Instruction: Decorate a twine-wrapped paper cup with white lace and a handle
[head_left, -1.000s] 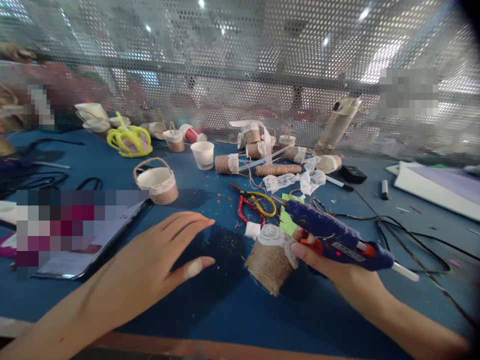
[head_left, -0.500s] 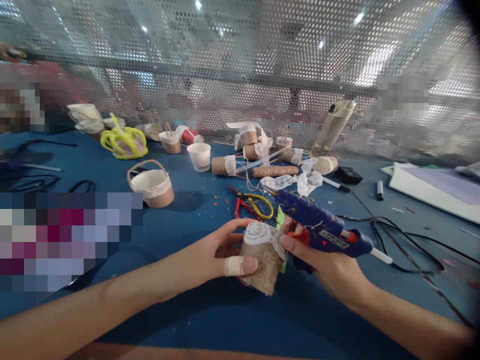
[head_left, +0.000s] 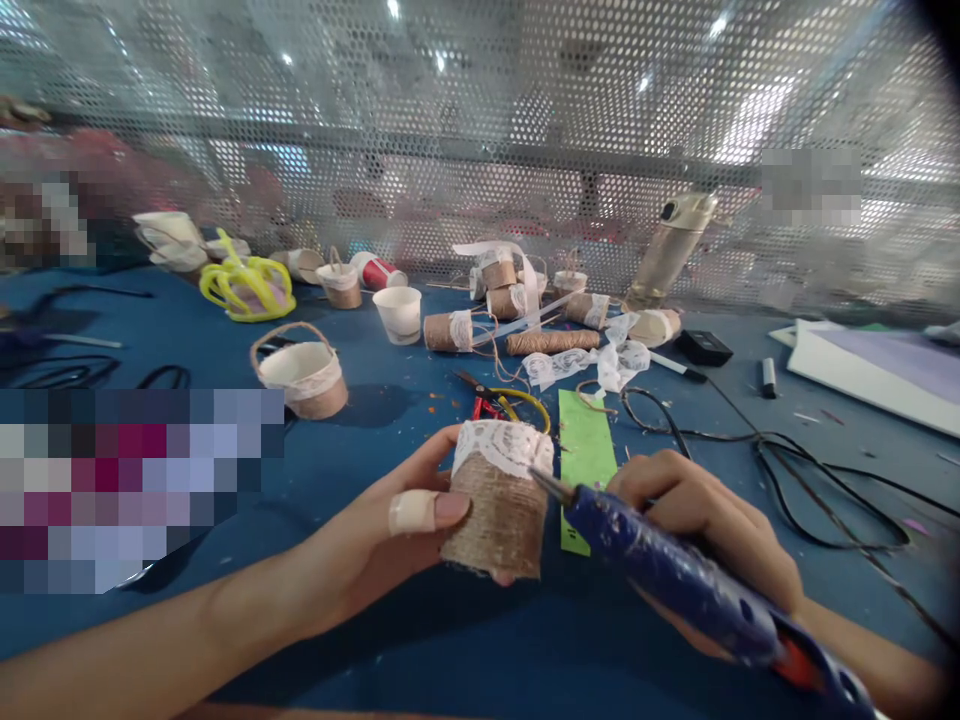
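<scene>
My left hand is closed round a twine-wrapped cup, its bandaged thumb pressing on the near side. White lace trim circles the cup's upper edge. In my right hand is a blue hot glue gun, its metal nozzle at the lace's lower right edge; whether the tip touches cannot be made out. A green paper strip lies on the table just behind the nozzle. Scissors with red and yellow handles rest behind the cup, partly hidden by it.
A handled basket cup stands left. Behind are a white paper cup, a twine spool, loose lace, several decorated cups and a yellow woven piece. A black cable loops at right. A bottle leans near the perforated screen.
The glue gun has swung round, its nozzle coming down to the cup's lace. My left hand has shifted slightly left with the cup, now more upright. The green strip is uncovered.
</scene>
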